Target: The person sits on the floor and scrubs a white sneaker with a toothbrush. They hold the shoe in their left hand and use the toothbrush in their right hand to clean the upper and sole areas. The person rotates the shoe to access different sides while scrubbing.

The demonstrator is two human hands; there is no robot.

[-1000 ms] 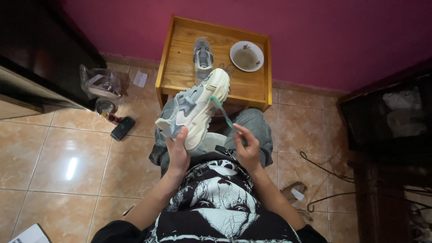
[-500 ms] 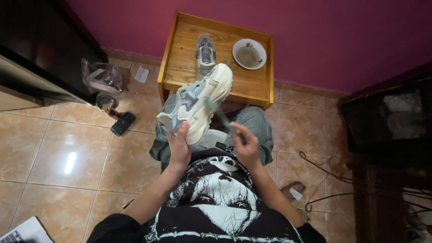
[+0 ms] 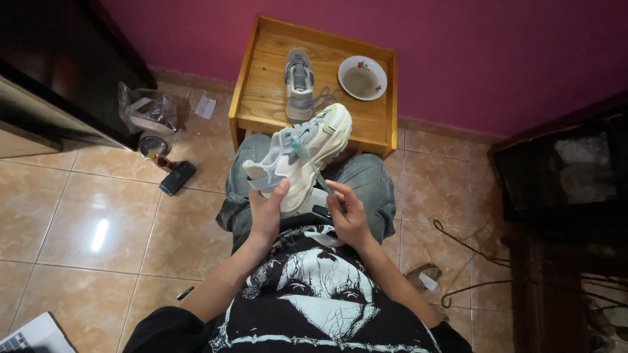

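Lap at frame centre crowded: sneaker (image 3: pixel 297 157) fills gap between both hands. Wooden table (image 3: pixel 261 98) directly ahead, second shoe (image 3: pixel 299 85) and bowl (image 3: pixel 362 77) on it. Open tile lower left; phone (image 3: pixel 177 178), bag (image 3: pixel 147 111) upper left.

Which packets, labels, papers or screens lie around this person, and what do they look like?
Clear plastic bag: crumpled, on the floor left of the wooden table.
Paper slip: small, white, beside the bag.
Phone: black slab on the tiles, screen dark.
Laptop: grey corner, bottom left.
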